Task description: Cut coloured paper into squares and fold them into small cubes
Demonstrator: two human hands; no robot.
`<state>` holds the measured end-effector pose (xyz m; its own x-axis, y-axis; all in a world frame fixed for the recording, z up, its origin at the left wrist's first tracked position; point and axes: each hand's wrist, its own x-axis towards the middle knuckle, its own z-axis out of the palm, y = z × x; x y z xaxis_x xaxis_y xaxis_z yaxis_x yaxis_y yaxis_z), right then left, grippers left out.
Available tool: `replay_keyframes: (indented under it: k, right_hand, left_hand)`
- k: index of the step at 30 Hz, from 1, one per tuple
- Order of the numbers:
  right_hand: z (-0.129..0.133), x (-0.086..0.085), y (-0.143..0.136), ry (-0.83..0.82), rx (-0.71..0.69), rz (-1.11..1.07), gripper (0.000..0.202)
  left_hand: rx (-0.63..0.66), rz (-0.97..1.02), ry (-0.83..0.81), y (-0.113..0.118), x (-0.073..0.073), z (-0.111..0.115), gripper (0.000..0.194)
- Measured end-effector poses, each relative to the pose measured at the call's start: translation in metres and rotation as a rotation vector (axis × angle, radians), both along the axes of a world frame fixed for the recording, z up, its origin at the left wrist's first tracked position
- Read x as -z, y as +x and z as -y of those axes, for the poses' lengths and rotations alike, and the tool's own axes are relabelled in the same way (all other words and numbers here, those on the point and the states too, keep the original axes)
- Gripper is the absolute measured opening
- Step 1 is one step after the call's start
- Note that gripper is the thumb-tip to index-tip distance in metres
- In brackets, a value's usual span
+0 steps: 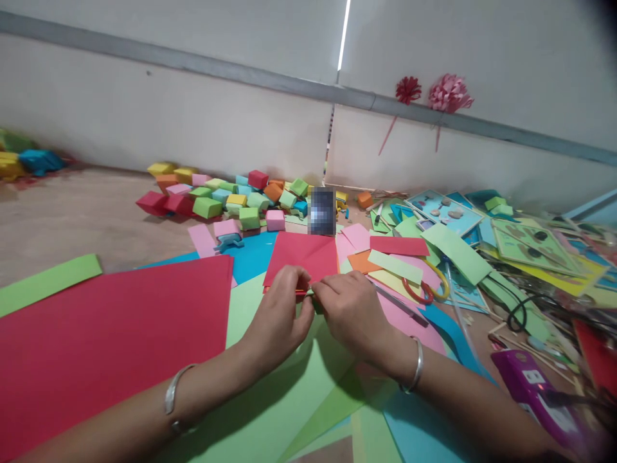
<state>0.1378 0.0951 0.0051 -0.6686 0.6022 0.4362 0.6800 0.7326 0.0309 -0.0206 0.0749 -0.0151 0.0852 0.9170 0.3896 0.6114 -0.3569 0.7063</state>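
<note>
Pinching green piece (310,292) in both hands (354,312)

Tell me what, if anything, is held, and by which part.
Left hand and right hand pinch a small green piece, apparently paper; which part cannot be told.

Pale panelled wall behind a brown desk

The pale grey-white wall (193,122) spans the background, crossed by a grey rail (193,66) that slopes down from left to right in the tilted view. Above the rail, a narrow seam (344,35) between two panels glows bright white; below it, the gap looks mottled. A small dark mark (149,73) dots the left panel. The brown desk (106,199) meets the wall's foot under soft light.
</note>
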Motion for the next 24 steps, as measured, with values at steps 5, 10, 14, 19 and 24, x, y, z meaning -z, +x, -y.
replay_keyframes:
  k: [5, 10, 14, 19, 24]
  right_hand:
    - [0.0007, 0.0031, -0.0005, 0.033, 0.025, 0.004, 0.017]
    - [0.0019, 0.0024, -0.0017, 0.029, 0.085, 0.058, 0.02]
    - [0.0028, 0.0023, -0.0019, -0.019, 0.071, 0.071, 0.013]
    - [0.0044, 0.0074, -0.0034, 0.114, 0.065, 0.035, 0.017]
    - [0.0044, 0.0082, -0.0046, 0.24, 0.034, 0.067, 0.025]
  left_hand:
    - [-0.069, -0.205, 0.034, -0.0047, -0.0026, -0.0014, 0.01]
    - [-0.078, -0.281, 0.113, -0.0053, 0.0007, -0.0016, 0.009]
    - [-0.062, -0.335, 0.199, -0.0038, 0.0014, 0.0018, 0.011]
    - [-0.069, -0.364, 0.226, -0.0037, -0.002, 0.0028, 0.015]
    - [-0.025, -0.311, 0.178, -0.0009, -0.0008, 0.0053, 0.015]
